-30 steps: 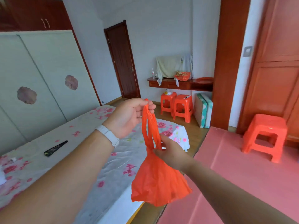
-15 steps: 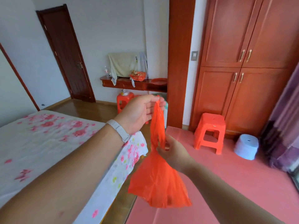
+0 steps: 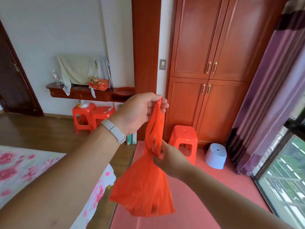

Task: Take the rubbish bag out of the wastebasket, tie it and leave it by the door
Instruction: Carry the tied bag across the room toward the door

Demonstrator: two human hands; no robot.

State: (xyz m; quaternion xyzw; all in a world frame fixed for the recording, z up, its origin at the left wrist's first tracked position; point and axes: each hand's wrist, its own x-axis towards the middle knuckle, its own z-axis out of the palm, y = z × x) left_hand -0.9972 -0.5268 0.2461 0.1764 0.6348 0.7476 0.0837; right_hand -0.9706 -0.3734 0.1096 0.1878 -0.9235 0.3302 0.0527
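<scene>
An orange plastic rubbish bag hangs in the air in front of me. My left hand, with a white band on the wrist, pinches the tops of the bag's stretched handles. Lower down, my right hand grips the bag's gathered neck where the handles meet. The bag's body sags below both hands with something dark inside at the bottom. A dark brown door stands shut at the far left. No wastebasket is in view.
A bed with a flowered sheet lies at the lower left. Orange stools and a pale blue stool stand by the wooden wardrobe. A wall shelf holds clutter. A curtain and window fill the right.
My view has swung to the right, from the bed and door toward the wardrobe and window. Both hands keep the same hold on the bag.
</scene>
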